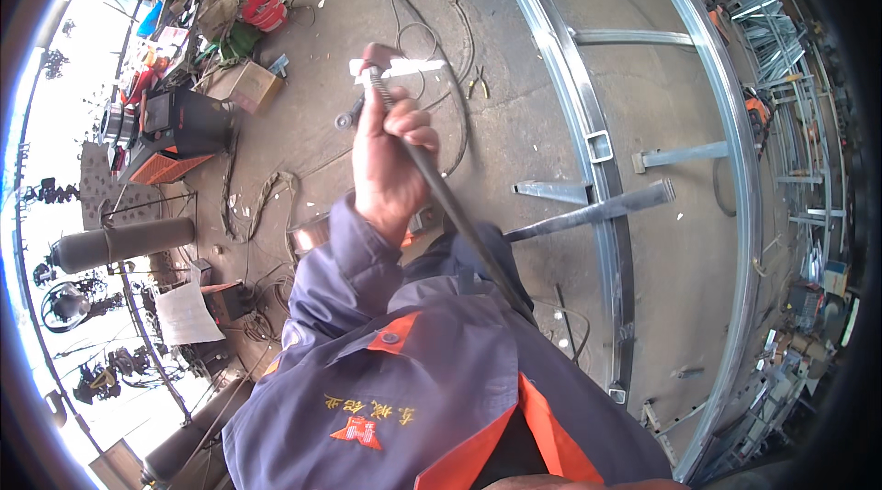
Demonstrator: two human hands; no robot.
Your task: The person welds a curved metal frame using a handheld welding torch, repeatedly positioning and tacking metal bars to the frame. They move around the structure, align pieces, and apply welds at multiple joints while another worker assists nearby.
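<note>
In front of my chest my left hand [395,155] is raised, its fingers wrapped round a thick black cable [450,201]. The cable runs from the grip down across my lap and passes behind my jacket front. Above the thumb a coiled spring sleeve [377,78] leads to a blurred reddish end piece [378,56], whose kind I cannot make out. Beyond it, a white strip [418,68] lies on the floor. My right hand is out of sight.
On the right lies a long galvanised steel frame [588,113] with crossbars, a loose flat bar [597,214] across it. Yellow-handled pliers [478,83] and trailing cables [464,123] lie on the floor. Leftward are a black-and-orange machine [179,132], a red bucket [264,10] and a gas cylinder [124,245].
</note>
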